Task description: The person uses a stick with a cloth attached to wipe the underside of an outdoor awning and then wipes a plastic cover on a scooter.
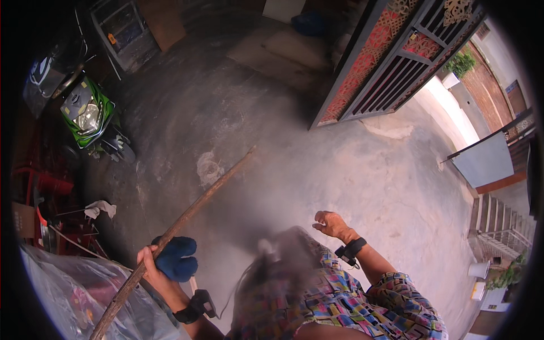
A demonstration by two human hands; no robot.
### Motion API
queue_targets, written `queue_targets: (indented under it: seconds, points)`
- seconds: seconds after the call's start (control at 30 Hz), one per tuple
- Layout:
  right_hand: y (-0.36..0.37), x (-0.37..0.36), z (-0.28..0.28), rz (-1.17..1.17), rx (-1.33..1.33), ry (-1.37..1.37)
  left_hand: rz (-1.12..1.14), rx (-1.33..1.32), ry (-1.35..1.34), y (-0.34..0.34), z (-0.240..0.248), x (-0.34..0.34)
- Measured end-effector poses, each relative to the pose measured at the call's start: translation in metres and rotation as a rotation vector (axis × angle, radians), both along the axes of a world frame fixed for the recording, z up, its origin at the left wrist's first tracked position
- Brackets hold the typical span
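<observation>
My left hand is closed round a long, bare wooden stick. The stick slants from the lower left up toward the middle of the view. Right beside that hand is a dark blue, soft-looking thing with two rounded lobes; whether the hand also grips it I cannot tell. A short pale piece shows just below it. My right hand is held out over the concrete floor, fingers loosely bent and apart, with nothing seen in it. Each wrist wears a black band with a small box, and a cable runs near the left one.
A green scooter stands at the left, above stacked red furniture. Clear plastic sheeting covers something at the lower left. An ornate metal gate stands at the upper right. Beyond are stairs and a white bucket.
</observation>
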State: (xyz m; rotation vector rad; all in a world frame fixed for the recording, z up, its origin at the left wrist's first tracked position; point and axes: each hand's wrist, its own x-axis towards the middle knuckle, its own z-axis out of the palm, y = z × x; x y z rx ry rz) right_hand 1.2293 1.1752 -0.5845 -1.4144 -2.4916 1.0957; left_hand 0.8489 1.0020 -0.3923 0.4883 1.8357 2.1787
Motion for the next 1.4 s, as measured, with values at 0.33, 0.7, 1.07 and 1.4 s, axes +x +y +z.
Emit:
queue_targets:
  seconds: [0.33,0.7,1.07,1.4]
  points:
    - [0.216,-0.026,-0.033,-0.168,-0.158,-0.135,-0.03,-0.04,0.081,0.259,-0.001,-0.031]
    - [0.504,-0.136,-0.005,-0.18,0.072,0.174,0.025,-0.097,0.182,0.516,0.011,-0.061]
    - [0.761,-0.168,-0.049,-0.536,0.004,0.155,-0.189,0.006,0.089,0.837,0.002,-0.129]
    - [0.936,-0.107,-0.088,-0.811,-0.057,0.19,-0.392,-0.139,0.274,1.133,0.01,-0.098]
